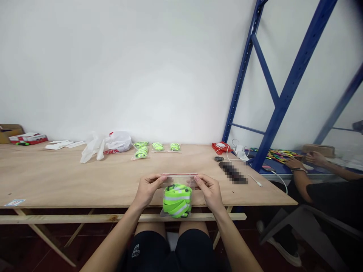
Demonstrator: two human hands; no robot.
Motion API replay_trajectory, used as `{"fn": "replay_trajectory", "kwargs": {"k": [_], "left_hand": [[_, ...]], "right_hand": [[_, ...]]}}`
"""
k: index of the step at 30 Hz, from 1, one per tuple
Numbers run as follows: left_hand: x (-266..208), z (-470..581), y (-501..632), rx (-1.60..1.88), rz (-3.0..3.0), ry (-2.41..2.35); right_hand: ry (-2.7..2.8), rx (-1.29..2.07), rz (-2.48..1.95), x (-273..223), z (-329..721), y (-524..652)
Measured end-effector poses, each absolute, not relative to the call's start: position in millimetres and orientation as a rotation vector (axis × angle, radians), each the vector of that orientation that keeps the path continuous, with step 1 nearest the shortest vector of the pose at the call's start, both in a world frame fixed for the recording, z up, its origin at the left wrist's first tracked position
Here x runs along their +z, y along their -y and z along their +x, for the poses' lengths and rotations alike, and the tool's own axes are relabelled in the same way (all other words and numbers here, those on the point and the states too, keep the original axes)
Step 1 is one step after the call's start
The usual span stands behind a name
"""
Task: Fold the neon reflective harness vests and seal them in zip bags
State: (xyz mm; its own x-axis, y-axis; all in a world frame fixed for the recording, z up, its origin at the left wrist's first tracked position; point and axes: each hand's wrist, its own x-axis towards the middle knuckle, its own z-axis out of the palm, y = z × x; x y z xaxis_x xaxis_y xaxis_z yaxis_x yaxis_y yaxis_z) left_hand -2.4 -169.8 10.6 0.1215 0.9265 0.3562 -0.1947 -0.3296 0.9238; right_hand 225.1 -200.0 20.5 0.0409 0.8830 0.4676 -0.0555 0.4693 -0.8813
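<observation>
Between my two hands hangs a clear zip bag (189,184) with a red seal line along its top. Inside it lies a folded neon-green reflective strap (177,200) with grey stripes and black buckle parts. My left hand (149,188) pinches the bag's upper left corner between thumb and fingers. At the upper right corner, my right hand (209,189) does the same. The bag is upright just over the table's front edge, and its top is stretched straight. Farther back on the table lie several similar bags (141,152) of green straps.
A white plastic bag (117,141) sits at the back of the wooden table (85,181). To the right are a red packet (221,147), a white charger with cables (240,152) and a blurred-out dark object (233,173). Beyond the blue rack post (279,102) a co-worker's hands (295,163) handle colourful strips.
</observation>
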Motion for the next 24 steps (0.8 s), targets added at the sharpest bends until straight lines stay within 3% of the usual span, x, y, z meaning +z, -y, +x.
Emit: {"fn": "replay_trajectory", "kwargs": {"k": [7, 24], "left_hand": [[29.2, -16.9, 176.5, 1.241, 1.926, -0.954], [22.4, -16.4, 172.4, 1.326, 1.657, -0.912]], "right_hand": [[1.288, 0.875, -0.838, 22.4, 232.7, 200.4], [1.251, 0.895, -0.856, 17.4, 233.2, 195.8]]}}
